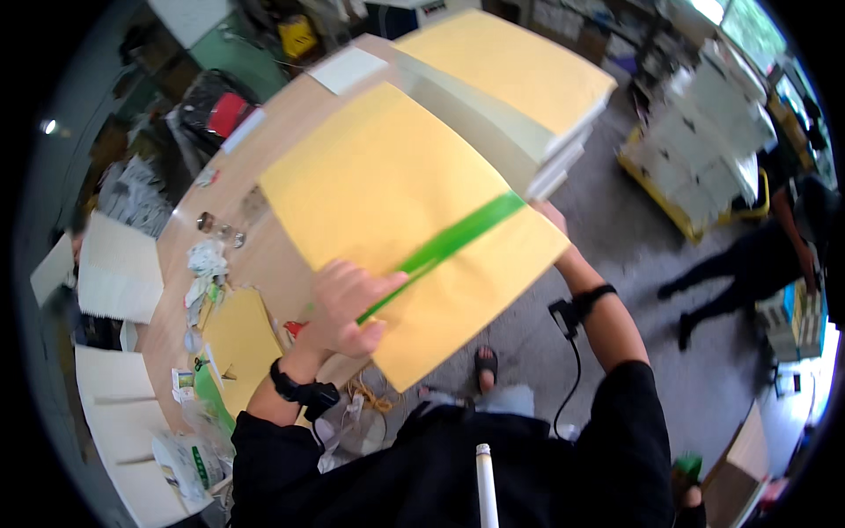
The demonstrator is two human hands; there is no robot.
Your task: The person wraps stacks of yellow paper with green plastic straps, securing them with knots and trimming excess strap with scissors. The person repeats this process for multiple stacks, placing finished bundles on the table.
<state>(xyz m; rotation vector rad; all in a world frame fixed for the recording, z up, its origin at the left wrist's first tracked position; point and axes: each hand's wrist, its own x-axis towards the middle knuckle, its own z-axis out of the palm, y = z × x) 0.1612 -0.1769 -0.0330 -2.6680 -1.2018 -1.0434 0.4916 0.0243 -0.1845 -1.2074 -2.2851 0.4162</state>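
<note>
A yellow-covered stack of sheets (378, 176) is tilted in front of me, partly over the table's near edge. Across it runs a flat green band (466, 233), smooth and shiny. My left hand (348, 304) is on the near left of the cover, fingers and thumb closed on the band's lower end. Along the right edge, my right hand (553, 216) grips the stack, its fingers partly hidden by the cover. Just beyond stands a larger pile (519, 70) with a yellow top sheet and pale sides.
The wooden table (277, 255) also bears a white sheet (349, 70), crumpled plastic (207, 260) and yellow sheets (242, 343) with scissors (201, 363). To the right, white bundles (704, 132) sit on a yellow cart (660, 194). Another person (748, 255) stands at the far right.
</note>
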